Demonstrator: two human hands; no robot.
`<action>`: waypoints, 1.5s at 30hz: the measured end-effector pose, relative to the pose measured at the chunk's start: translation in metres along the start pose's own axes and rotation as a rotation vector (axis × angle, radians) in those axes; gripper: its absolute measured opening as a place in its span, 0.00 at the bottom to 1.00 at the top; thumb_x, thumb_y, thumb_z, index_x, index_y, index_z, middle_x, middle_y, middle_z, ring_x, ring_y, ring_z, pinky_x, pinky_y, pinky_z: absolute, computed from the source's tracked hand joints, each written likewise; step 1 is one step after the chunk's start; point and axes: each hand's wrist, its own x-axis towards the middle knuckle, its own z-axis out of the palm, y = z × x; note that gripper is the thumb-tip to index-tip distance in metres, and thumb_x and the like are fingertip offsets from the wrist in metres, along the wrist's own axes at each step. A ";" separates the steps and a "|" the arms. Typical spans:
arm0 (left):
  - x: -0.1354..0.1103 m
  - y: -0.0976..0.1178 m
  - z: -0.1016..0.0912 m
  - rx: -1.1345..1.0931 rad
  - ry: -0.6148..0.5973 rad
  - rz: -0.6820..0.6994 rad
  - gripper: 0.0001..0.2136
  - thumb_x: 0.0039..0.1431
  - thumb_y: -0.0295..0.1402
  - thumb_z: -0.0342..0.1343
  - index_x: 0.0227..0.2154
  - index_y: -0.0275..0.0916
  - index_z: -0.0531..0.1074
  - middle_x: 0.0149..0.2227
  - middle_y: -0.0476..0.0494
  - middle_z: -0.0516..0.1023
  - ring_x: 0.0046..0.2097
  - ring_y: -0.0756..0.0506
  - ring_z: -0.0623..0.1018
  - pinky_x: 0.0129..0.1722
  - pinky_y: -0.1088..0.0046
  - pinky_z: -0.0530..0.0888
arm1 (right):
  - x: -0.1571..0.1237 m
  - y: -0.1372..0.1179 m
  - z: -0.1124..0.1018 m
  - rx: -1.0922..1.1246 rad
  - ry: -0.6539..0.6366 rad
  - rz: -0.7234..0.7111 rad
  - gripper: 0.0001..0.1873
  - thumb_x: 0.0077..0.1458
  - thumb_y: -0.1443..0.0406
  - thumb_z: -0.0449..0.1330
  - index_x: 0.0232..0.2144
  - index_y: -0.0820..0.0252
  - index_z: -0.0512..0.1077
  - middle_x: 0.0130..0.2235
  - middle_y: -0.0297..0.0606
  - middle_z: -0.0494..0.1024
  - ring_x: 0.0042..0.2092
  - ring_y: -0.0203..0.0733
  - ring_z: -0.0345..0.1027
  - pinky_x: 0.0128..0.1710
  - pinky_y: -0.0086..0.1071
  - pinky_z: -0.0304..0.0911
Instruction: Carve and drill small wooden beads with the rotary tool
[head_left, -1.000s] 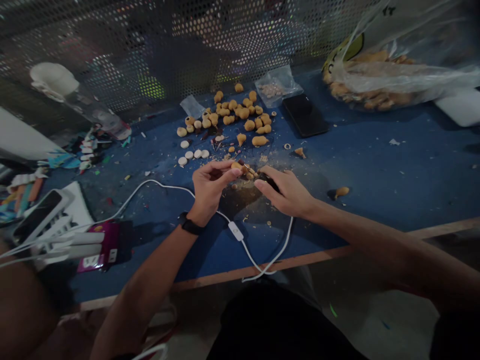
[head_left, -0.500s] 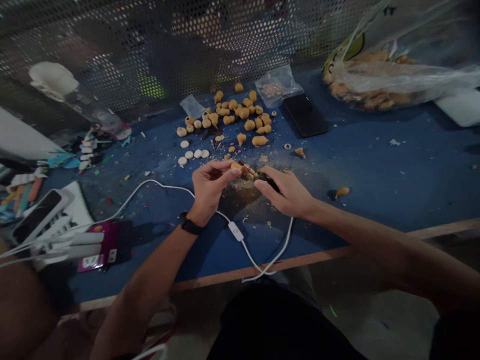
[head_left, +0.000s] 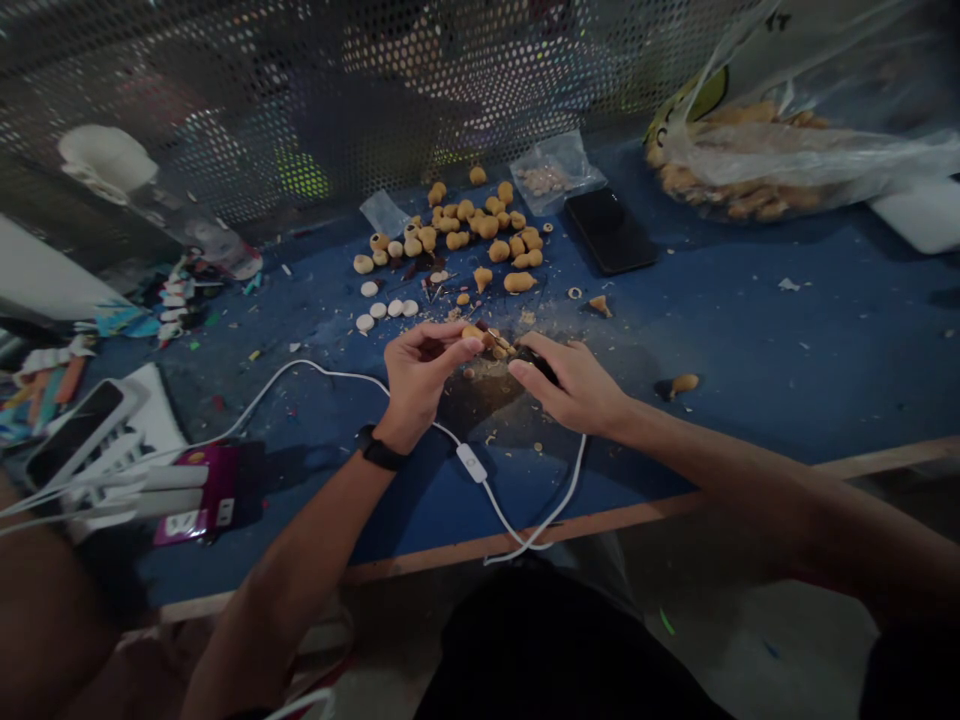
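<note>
My left hand pinches a small tan gourd between thumb and fingers above the blue table. A dark opening or mark, too small to make out, shows on the gourd's side. My right hand is closed round a black-handled corded tool, whose tip points at the gourd; its exact kind is hidden by my fingers. From beneath this hand runs a white cable with an inline switch. Tan crumbs and shavings lie about the hands.
Many small gourds lie behind my hands, with several white discs on their left. A black phone and a clear bag of gourds are further right. A purple box sits left. One gourd lies apart.
</note>
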 end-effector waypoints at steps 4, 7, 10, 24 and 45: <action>0.001 -0.001 -0.001 0.009 0.006 -0.001 0.14 0.39 0.38 0.80 0.28 0.41 0.84 0.30 0.48 0.87 0.31 0.50 0.84 0.34 0.75 0.81 | 0.000 -0.001 0.000 0.020 -0.001 0.005 0.16 0.72 0.52 0.49 0.37 0.55 0.64 0.23 0.28 0.69 0.24 0.38 0.63 0.31 0.34 0.52; 0.001 -0.002 -0.001 0.027 0.012 -0.006 0.15 0.39 0.39 0.80 0.28 0.41 0.83 0.31 0.47 0.87 0.31 0.49 0.85 0.35 0.73 0.82 | 0.001 -0.003 -0.001 0.020 -0.002 0.002 0.15 0.72 0.53 0.49 0.37 0.55 0.64 0.23 0.28 0.68 0.24 0.39 0.63 0.31 0.35 0.51; 0.001 -0.003 -0.002 0.051 0.010 -0.012 0.16 0.39 0.41 0.80 0.29 0.41 0.83 0.32 0.46 0.87 0.31 0.48 0.85 0.33 0.72 0.81 | 0.001 -0.004 -0.002 0.024 -0.006 0.005 0.15 0.72 0.53 0.49 0.37 0.55 0.64 0.23 0.28 0.68 0.24 0.38 0.62 0.31 0.34 0.51; 0.001 -0.002 -0.001 0.056 0.021 -0.006 0.17 0.39 0.42 0.80 0.29 0.40 0.83 0.30 0.47 0.87 0.29 0.49 0.84 0.32 0.74 0.80 | 0.000 0.000 0.000 0.000 -0.008 0.005 0.16 0.72 0.52 0.48 0.37 0.55 0.64 0.23 0.28 0.69 0.24 0.38 0.62 0.31 0.34 0.51; 0.002 -0.004 -0.003 0.042 0.001 0.011 0.13 0.42 0.38 0.79 0.30 0.41 0.84 0.32 0.47 0.87 0.31 0.49 0.85 0.33 0.75 0.81 | 0.001 -0.001 0.000 -0.007 0.000 0.008 0.15 0.71 0.53 0.49 0.37 0.55 0.64 0.24 0.29 0.68 0.26 0.40 0.62 0.33 0.35 0.51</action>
